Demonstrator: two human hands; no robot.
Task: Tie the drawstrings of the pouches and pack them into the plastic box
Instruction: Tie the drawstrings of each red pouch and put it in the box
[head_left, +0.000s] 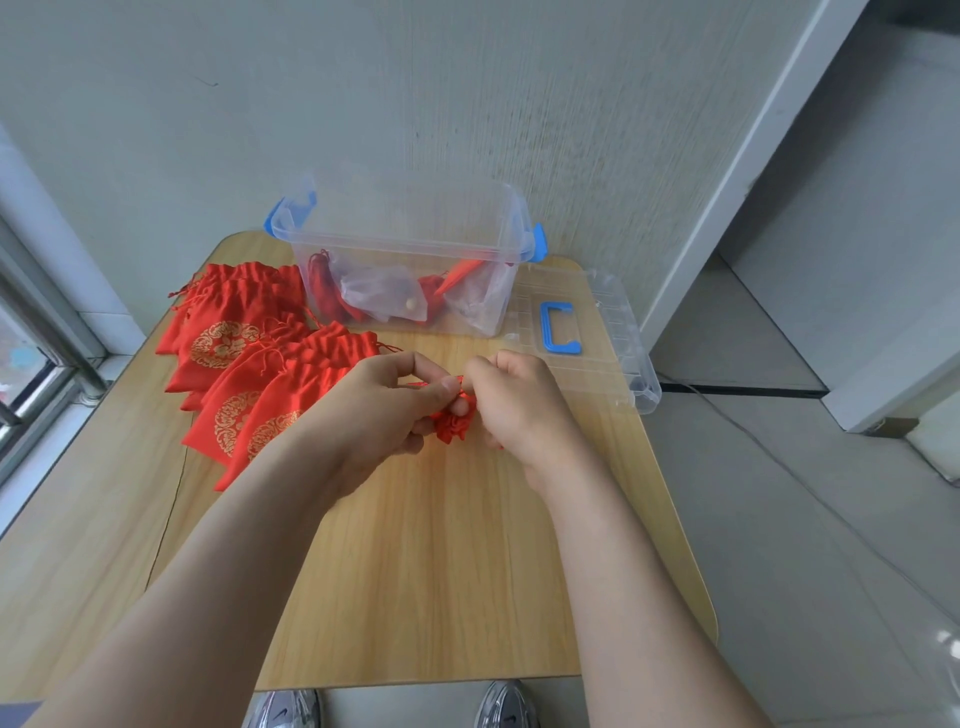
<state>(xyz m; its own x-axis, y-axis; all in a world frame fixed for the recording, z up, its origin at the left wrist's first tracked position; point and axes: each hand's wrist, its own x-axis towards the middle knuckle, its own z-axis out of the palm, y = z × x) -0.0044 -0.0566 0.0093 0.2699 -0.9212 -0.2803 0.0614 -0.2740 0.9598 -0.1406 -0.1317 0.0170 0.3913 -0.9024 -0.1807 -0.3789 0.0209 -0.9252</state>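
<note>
So I've got one red pouch (454, 427) right in the middle of the counter (441, 545), held just above the wood between both hands. Its gathered mouth faces up at me, all scrunched into a ruffle. The rest of it is tucked under my fingers, so I can't tell which way its long side runs. My left hand (384, 410) has its grip closed on the drawstring (434, 384), thumb and forefinger pinching it. My right hand (519, 410) is curled tight on the other end, knuckles nearly touching the left.

The rest of the pouches (244, 358) are fanned out in an overlapping pile at about 10 o'clock. They lie flat, long axis running 7 to 1 o'clock, with the drawn mouths toward 1. The plastic box (405, 250) sits at 12 o'clock against the wall (363, 104) and already has some red pouches and clear baggies in it. Its lid (613, 332) lies flat at 1 o'clock, hanging a bit over the counter edge.

The counter is pale wood-grain laminate with rounded corners. The wall is grey-white and lightly textured, there's a window frame (47, 332) at 9 o'clock, and a grey tile floor (779, 493) off to 3.

The pouches are shiny satin with round gold medallion prints. The box and lid are see-through ribbed plastic with blue clips and a blue handle (558, 328).
</note>
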